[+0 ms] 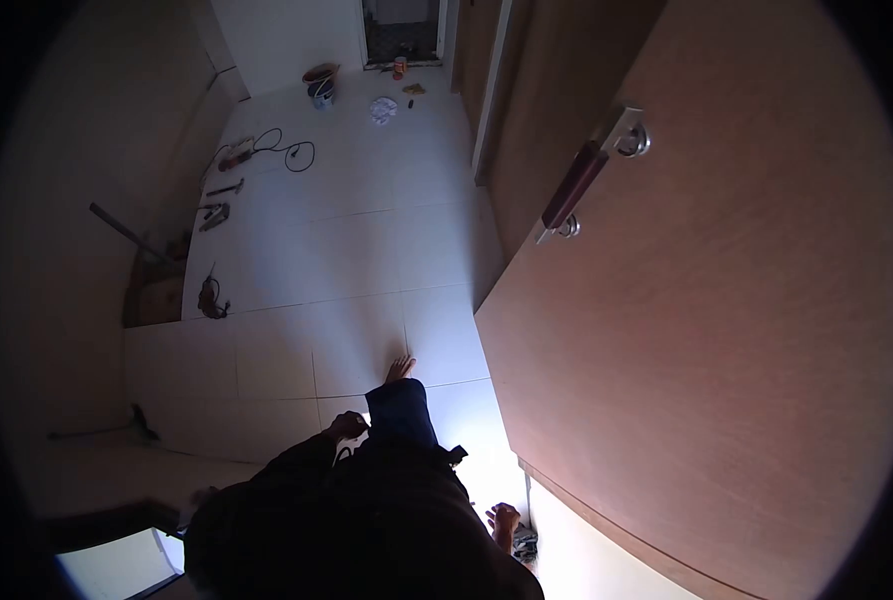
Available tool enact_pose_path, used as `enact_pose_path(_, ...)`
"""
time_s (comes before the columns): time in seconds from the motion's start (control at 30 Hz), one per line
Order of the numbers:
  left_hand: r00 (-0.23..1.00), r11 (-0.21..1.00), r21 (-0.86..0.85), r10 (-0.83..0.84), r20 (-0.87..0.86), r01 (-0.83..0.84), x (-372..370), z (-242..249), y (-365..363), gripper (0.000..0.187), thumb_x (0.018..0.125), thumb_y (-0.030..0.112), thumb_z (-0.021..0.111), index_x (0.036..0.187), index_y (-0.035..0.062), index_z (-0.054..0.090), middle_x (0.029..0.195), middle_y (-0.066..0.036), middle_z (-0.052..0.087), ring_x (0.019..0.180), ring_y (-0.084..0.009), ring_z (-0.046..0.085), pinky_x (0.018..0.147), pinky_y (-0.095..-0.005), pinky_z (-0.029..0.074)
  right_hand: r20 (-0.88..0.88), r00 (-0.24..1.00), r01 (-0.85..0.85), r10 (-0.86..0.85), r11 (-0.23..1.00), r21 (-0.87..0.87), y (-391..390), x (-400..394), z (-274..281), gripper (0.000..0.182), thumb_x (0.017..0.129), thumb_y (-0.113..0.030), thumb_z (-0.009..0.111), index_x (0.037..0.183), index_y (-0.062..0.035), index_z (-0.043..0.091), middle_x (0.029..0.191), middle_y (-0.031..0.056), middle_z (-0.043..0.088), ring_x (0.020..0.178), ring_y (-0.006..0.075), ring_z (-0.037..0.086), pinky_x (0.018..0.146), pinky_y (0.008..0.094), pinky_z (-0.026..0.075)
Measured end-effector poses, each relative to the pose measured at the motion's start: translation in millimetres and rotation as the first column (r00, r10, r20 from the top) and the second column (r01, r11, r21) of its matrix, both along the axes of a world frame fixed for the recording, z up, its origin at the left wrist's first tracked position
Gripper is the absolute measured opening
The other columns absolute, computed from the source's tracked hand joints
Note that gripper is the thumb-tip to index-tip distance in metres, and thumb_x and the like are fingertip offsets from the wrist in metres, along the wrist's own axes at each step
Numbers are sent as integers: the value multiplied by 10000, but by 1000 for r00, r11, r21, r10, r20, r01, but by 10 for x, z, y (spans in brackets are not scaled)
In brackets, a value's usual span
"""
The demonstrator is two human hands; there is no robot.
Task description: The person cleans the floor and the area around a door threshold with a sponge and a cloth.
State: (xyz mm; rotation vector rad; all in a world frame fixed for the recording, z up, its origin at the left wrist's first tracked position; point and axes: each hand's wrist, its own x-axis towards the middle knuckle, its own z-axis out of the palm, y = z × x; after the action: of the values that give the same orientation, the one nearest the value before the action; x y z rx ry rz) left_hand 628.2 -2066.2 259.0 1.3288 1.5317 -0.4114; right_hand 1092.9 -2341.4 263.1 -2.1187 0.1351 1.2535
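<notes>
My left hand (348, 425) hangs in shadow beside my dark trouser leg (401, 415); its fingers look bent, and whether they hold anything is too dark to tell. On the other side of my body, my right hand (504, 517) is low over the brightly lit floor, fingers loosely curled and partly apart, with nothing visible in them. A bare foot (400, 368) shows beyond the trouser leg on the pale tiles (356, 320). To the right stands a large brown door (706, 300) with a dark red and metal handle (576, 185).
Along the left lie a corded power tool (234, 158), a hammer (228, 188), another tool (214, 215) and a dark coiled item (211, 298). Farther off are a bucket (321, 92), a crumpled white bundle (383, 110) and a red can (399, 68) near a doorway.
</notes>
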Motion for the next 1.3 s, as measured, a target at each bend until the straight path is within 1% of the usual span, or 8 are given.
enact_pose_path(0.17, 901, 874, -221, 417, -118, -433, -1086, 293, 136, 283, 873, 347, 766, 1014, 109, 828, 943, -75, 808, 939, -237, 778, 832, -390, 606, 117, 922, -377, 368, 924, 61, 871, -119, -172, 133, 954, -14, 594, 960, -65, 718, 829, 114, 737, 666, 276, 778, 435, 322, 508)
enact_pose_path(0.4, 888, 829, 337, 456, 56, -446, -2587, -187, 2421, 260, 966, 306, 698, 1068, 83, 784, 960, -95, 808, 820, -223, 801, 796, -389, 647, 138, 742, -669, 656, 738, 90, 3797, -1663, 862, 115, 961, -44, 628, 1011, -60, 731, 867, 131, 758, 695, 263, 779, 508, 342, 545)
enact_pose_path(0.6, 650, 690, 57, 648, 397, -722, -2958, 991, 5059, 281, 1003, 349, 696, 1127, 98, 709, 978, -76, 786, 904, -178, 778, 665, -326, 596, 80, 710, -704, 699, 704, 93, 5731, -2661, 1041, 130, 967, -83, 664, 1067, -58, 743, 898, 135, 772, 731, 247, 779, 593, 357, 580)
enact_pose_path(0.83, 891, 842, -340, 452, 24, -418, -3315, 1526, 6410, 474, 942, 540, 735, 1120, 103, 687, 982, -90, 775, 831, -210, 728, 699, -412, 637, 40, 676, -736, 736, 671, 90, 8182, -2486, -253, 173, 973, -122, 700, 1123, -55, 755, 928, 139, 785, 768, 231, 779, 678, 372, 614)
enact_pose_path(1.0, 971, 965, 150, 229, -70, -216, -3498, 1638, 7180, 292, 1020, 321, 606, 1082, 51, 698, 1050, -185, 687, 933, -398, 685, 795, -491, 590, 178, 127, -920, 976, 49, 388, 11580, -4360, 1458, 234, 1001, -264, 779, 1154, -88, 768, 1108, 60, 761, 1014, 186, 701, 838, 348, 572)
enact_pose_path(1.07, 960, 848, 449, 243, 141, -281, -3629, 1730, 7696, 236, 1020, 269, 620, 1031, 42, 684, 998, -183, 668, 908, -392, 673, 800, -484, 575, 520, -371, -698, 769, -601, 390, 12147, -4638, 1353, 254, 970, -332, 786, 1138, -143, 770, 1044, 59, 729, 975, 283, 678, 903, 410, 551)
enact_pose_path(1.1, 923, 618, 690, 187, 337, -377, -3714, 1751, 8012, 191, 1020, 216, 633, 980, 33, 669, 946, -181, 649, 883, -386, 660, 805, -477, 560, 485, -418, -713, 768, -608, 348, 12357, -4789, 1387, 236, 977, -328, 767, 1109, -133, 757, 1031, 81, 727, 962, 307, 681, 883, 425, 553)
enact_pose_path(1.3, 707, 640, 302, 621, 338, -707, -4318, 1851, 9722, 256, 1069, 186, 624, 888, 9, 587, 780, -201, 595, 746, -383, 623, 696, -448, 483, 290, -284, -894, 914, -362, 265, 13908, -5442, 1367, 210, 1007, -281, 664, 992, -72, 680, 999, 176, 724, 934, 405, 708, 814, 498, 555)
